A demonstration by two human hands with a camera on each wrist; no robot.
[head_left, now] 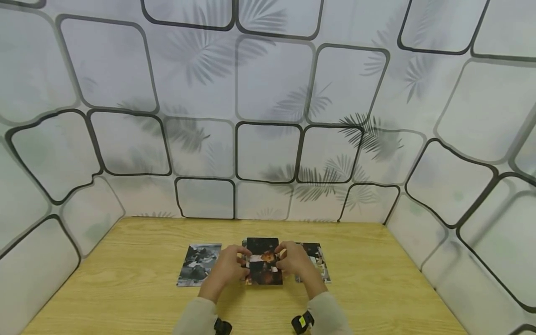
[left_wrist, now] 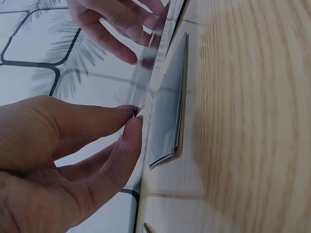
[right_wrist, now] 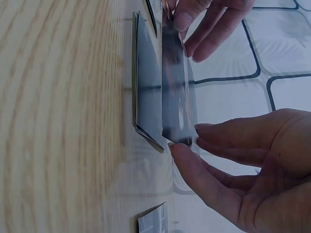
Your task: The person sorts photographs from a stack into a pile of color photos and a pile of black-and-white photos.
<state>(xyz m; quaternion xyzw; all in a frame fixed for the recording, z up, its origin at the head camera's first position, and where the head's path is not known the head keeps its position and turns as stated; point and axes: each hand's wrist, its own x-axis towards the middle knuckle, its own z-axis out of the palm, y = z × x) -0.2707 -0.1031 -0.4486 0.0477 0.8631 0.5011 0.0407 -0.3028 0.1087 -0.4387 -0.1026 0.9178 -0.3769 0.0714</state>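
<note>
Dark picture card: the dark picture card (head_left: 265,270) was in the lower centre of the head view, between the two hands, raised just above a stack of cards (left_wrist: 167,109), as both wrist views showed.
Left hand: the left hand (head_left: 228,266) had its thumb and a finger clamped on the card's left edge; in the left wrist view the tips met on a corner.
Right hand: the right hand (head_left: 294,259) was curled about the card's right edge, thumb on one face and fingers at the other.
Black-and-white card: the black-and-white card (head_left: 197,264) lay left of the hands, partly covered by the left one.
Right-hand picture card: another picture card (head_left: 318,260) lay right of centre, partly behind the right hand.
Table: the wood-grain table (head_left: 138,265) filled the lower part of the frame.
Sleeves: pale sleeves (head_left: 194,318) entered at the bottom edge, with a black device (head_left: 302,322) at each wrist.
Backdrop: a pale backdrop (head_left: 201,149) with dark rounded outlines and grey fronds spanned the upper frame.
</note>
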